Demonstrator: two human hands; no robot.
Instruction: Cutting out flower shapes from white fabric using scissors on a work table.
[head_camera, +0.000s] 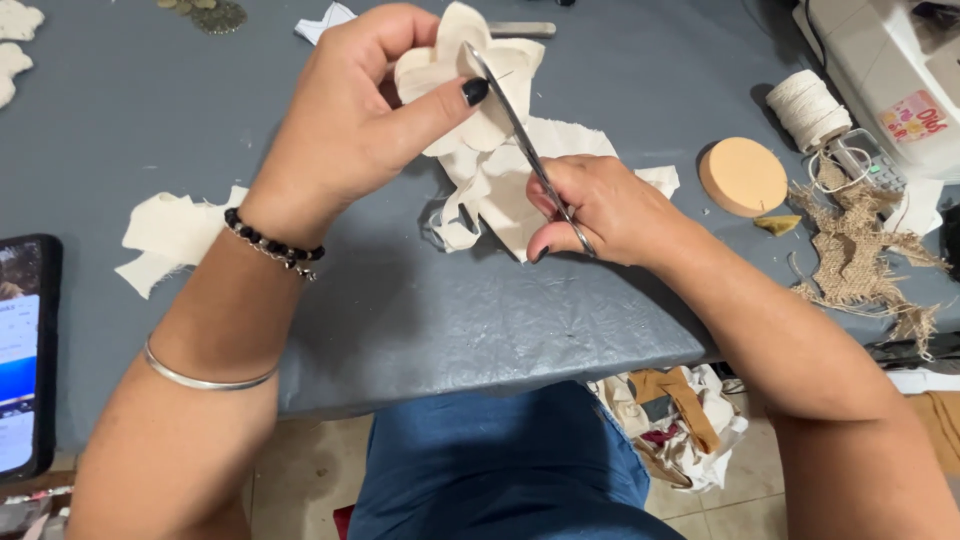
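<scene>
- The left hand (345, 125) pinches a cream fabric flower cutout (480, 85) with rounded petals, thumb pressed on its front, lifting it just above the worktop (450, 310).
- The right hand (600, 210) has its grip closed through the handles of slim steel scissors (525, 140); the blades slant up and lie against the cutout's edge.
- Below the cutout, a loose cream fabric offcut (495, 190) droops onto the worktop, creased and frayed.
- The worktop is covered in a smooth, slightly wrinkled grey sheet.
- Another cream scrap (170, 235) with ragged edges lies flat near the left wrist, which wears a black bead bracelet (270, 243).
- To the right sit a round tan cork-like disc (742, 177), a spool of pale twine (808, 108) and a coarse, fraying burlap piece (860, 250).
- A white sewing machine (890, 70) stands at the far right corner.
- A dark phone (25, 355) rests at the left edge.
</scene>
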